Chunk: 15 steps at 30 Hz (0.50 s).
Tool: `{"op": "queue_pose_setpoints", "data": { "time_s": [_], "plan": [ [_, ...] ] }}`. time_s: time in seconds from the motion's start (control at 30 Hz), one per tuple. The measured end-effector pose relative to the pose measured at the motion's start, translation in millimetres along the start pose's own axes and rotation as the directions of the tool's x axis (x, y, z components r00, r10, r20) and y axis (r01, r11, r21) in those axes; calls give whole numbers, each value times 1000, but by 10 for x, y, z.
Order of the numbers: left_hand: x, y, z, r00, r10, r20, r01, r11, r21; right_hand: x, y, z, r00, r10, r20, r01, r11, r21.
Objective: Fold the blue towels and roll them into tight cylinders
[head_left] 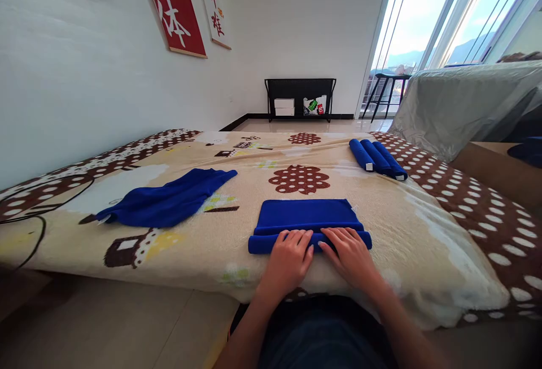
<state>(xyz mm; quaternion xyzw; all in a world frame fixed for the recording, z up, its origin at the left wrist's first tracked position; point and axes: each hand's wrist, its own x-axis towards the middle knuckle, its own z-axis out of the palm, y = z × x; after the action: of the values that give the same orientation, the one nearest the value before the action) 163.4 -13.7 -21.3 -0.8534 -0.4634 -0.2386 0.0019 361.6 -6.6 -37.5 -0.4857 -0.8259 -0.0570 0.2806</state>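
Observation:
A blue towel [305, 212] lies in front of me, its near edge wound into a roll and its far part flat. My left hand [291, 256] rests over the roll left of its middle, fingers curled across the top. Close beside it, my right hand [348, 250] grips the same roll, thumb on the near side. A small white tag shows at the towel's far right corner. To the left, a second blue towel [169, 197] lies loose and wrinkled. Several rolled blue towels [376, 158] sit side by side at the right, white tags showing on their near ends.
The towels lie on a bed with a cream and brown patterned blanket [245, 188]. A dark cable [40, 239] loops over its left edge. Behind stands a black rack [300, 98]; a sheet-covered piece of furniture [461, 98] and a black stool [387, 89] are at the right.

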Motion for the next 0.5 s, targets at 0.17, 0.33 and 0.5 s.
{"op": "queue_pose_setpoints", "data": {
  "time_s": [0.17,0.33,0.5],
  "plan": [
    [-177,-486,-213,975,-213,-65,212,977,-18,-160,391,-24,990,132,-56,-137,985,-102],
    [-200,-449,-213,937,-294,-187,312,948,71,-167,355,-5,981,145,-132,-166,971,-172],
    [36,-4,23,996,-75,-51,76,997,18,42,-67,57,999,38,-26,-40,997,-66]
  ]
}}
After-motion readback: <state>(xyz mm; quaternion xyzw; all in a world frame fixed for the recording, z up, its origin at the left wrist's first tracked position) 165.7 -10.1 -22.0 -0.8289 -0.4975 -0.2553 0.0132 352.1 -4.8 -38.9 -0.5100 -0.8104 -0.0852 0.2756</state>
